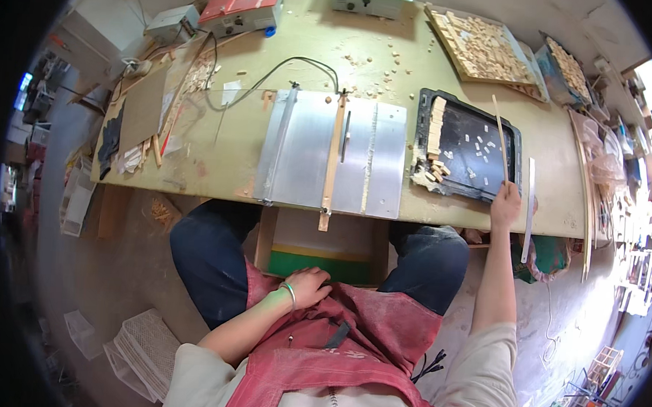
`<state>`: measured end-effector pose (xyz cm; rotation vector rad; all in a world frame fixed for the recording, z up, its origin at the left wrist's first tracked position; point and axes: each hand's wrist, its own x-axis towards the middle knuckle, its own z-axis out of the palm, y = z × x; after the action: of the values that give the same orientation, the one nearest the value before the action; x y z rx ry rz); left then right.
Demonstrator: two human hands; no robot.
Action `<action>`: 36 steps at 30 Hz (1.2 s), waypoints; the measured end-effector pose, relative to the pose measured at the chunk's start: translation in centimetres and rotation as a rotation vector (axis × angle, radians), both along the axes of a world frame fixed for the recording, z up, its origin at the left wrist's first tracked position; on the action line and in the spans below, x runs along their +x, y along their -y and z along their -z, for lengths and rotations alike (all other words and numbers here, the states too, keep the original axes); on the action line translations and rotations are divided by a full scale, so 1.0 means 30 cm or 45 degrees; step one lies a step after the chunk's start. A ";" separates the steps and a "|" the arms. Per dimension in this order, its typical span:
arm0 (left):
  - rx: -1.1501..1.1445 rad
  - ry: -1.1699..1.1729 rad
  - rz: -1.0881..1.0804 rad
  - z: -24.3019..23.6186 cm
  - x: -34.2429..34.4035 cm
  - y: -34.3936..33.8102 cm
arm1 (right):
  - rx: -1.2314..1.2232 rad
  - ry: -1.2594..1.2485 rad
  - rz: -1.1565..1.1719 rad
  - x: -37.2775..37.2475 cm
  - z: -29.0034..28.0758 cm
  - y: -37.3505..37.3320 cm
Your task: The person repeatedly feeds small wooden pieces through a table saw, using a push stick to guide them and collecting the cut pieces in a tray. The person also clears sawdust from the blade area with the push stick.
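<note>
Pinched at near end in right hand (pixel 506 205): thin wooden strip (pixel 500 135), pointing to twelve o'clock, over three-o'clock side of black tray (pixel 467 116). Resting on red apron (pixel 390 310): left hand (pixel 307 288), closure unclear.

The thin stick (pixel 499 133) was pale tan, the tray (pixel 463 124) black, the metal plate (pixel 308 151) silver-grey, the tabletop (pixel 306 25) yellow-green, the apron (pixel 398 310) red, the trousers (pixel 427 268) dark blue.

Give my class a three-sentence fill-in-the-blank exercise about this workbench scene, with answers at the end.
1. The hand gripping the thin pale wooden strip is the person's ____ one.
2. The left hand rests on a cloth apron coloured ____.
3. The flat silvery metal plate lies to the ____ of the black rectangular tray.

Missing words: right; red; left.
</note>
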<state>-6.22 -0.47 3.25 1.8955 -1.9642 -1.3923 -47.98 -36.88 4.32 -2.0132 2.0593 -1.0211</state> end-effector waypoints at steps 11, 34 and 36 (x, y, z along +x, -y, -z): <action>0.022 0.049 0.000 -0.024 -0.005 -0.003 | 0.968 0.238 -0.770 0.293 -0.394 -0.201; 0.060 0.051 0.019 -0.001 0.002 -0.008 | 0.815 0.236 -0.916 0.446 -0.406 -0.095; 0.048 0.037 0.026 -0.006 0.001 0.001 | 0.614 0.064 -0.681 0.495 -0.383 -0.057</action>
<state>-6.19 -0.50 3.43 1.9277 -1.9905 -1.4244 -33.12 -35.16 15.82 -2.0541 1.4217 -0.4203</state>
